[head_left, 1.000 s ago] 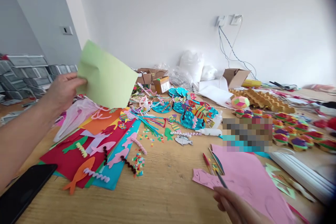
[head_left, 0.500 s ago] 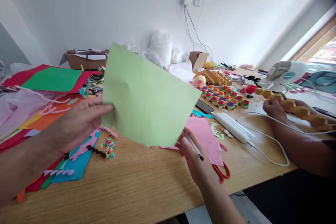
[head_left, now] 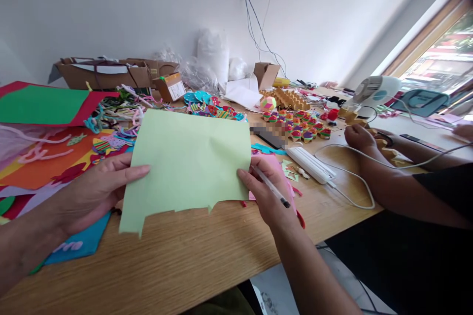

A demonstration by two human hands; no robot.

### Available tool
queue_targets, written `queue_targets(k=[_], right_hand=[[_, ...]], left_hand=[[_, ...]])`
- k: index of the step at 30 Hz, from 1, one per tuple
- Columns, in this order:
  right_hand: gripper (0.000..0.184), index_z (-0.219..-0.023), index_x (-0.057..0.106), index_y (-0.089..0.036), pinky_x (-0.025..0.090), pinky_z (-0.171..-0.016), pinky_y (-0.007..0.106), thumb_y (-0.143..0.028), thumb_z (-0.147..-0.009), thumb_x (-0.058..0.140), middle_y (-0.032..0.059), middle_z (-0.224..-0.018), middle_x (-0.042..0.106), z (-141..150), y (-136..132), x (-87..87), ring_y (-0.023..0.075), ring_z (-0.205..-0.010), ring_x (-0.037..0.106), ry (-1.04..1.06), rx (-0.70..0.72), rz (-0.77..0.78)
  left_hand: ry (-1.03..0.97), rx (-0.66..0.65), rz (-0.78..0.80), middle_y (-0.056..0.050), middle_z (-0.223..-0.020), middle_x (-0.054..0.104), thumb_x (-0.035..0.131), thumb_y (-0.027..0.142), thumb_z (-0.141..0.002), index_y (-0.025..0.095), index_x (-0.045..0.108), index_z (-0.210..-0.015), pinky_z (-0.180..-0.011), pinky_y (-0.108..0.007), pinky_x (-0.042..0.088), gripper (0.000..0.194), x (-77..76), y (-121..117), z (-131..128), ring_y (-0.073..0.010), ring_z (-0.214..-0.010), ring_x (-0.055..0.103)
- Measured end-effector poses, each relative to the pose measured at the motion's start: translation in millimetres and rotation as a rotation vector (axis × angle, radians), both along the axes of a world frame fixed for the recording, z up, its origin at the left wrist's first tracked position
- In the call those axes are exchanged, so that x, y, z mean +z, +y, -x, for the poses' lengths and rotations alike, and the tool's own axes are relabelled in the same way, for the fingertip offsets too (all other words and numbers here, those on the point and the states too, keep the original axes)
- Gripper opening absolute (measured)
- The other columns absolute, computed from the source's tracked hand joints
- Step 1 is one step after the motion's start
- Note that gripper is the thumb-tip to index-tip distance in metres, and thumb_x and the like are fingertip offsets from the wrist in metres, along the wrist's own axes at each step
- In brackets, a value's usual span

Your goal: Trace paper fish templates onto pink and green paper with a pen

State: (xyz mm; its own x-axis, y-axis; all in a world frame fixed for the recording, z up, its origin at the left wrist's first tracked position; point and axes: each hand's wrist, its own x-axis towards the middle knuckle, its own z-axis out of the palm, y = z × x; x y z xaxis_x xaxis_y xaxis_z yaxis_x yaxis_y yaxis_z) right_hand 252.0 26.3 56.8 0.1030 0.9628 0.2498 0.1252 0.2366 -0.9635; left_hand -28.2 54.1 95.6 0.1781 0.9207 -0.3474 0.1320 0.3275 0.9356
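A light green sheet of paper [head_left: 188,157] with a jagged, cut lower edge is held up in front of me over the table. My left hand [head_left: 107,184] pinches its left side, thumb on the near face and fingers behind. At the right edge my right hand [head_left: 268,189] grips the same sheet between thumb and fingers. A pen [head_left: 271,187] with a clear barrel also rests in the right hand, its dark end toward me. Behind that hand lies pink paper [head_left: 275,165], partly hidden.
Coloured paper sheets [head_left: 94,236] and paper fish [head_left: 101,146] lie at the left. A white power strip [head_left: 310,165] with a cable sits right of the pink paper. Further right, a co-worker's hand [head_left: 360,138] is at an egg-carton strip. Painted egg-carton pieces [head_left: 306,125] stand behind.
The view has swung right. My left hand has brought the green sheet down and rightward, and my right hand, still with the pen, has come up and taken its right edge.
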Motion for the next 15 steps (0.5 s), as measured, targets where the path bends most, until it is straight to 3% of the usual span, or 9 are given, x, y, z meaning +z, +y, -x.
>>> queue_targets(k=[3, 8, 11, 15], right_hand=[[0.015, -0.087, 0.060, -0.019, 0.034, -0.049, 0.021, -0.030, -0.077, 0.059, -0.0049, -0.063, 0.046, 0.2, -5.0, 2.1, 0.0100, -0.056, 0.044, -0.146, 0.019, 0.087], [0.018, -0.090, 0.057, -0.019, 0.036, -0.048, 0.022, -0.034, -0.080, 0.058, -0.0042, -0.062, 0.052, -9.4, -17.6, -11.0, 0.0109, -0.053, 0.047, -0.332, 0.131, 0.206], [0.012, -0.084, 0.055, -0.020, 0.040, -0.056, 0.025, -0.032, -0.083, 0.054, -0.0002, -0.069, 0.062, -28.7, -16.8, -19.7, 0.0149, -0.061, 0.056, -0.541, -0.060, 0.126], [0.013, -0.094, 0.055, -0.019, 0.041, -0.067, 0.031, -0.026, -0.083, 0.053, 0.0089, -0.090, 0.067, -62.9, -5.8, -24.5, 0.0240, -0.081, 0.062, -0.933, -0.354, 0.122]], left_hand=[[0.007, -0.023, 0.087, 0.004, -0.113, 0.068, 0.077, 0.052, -0.053, 0.046, 0.048, -0.129, -0.076, -0.042, 0.060, 0.081, -18.9, -8.0, 11.3, -0.0325, -0.093, 0.068], [0.067, -0.025, 0.234, 0.009, -0.110, 0.068, 0.076, 0.053, -0.046, 0.057, 0.045, -0.125, -0.078, -0.042, 0.059, 0.084, -68.1, -25.6, 35.5, -0.0335, -0.097, 0.065], [0.054, -0.002, 0.341, 0.009, -0.106, 0.069, 0.074, 0.053, -0.035, 0.058, 0.043, -0.126, -0.079, -0.043, 0.057, 0.096, -86.4, -31.2, 40.4, -0.0366, -0.100, 0.063], [0.105, 0.118, 0.365, 0.011, -0.098, 0.070, 0.072, 0.049, -0.029, 0.059, 0.029, -0.132, -0.074, -0.047, 0.058, 0.112, -111.1, -33.6, 52.9, -0.0405, -0.102, 0.060]])
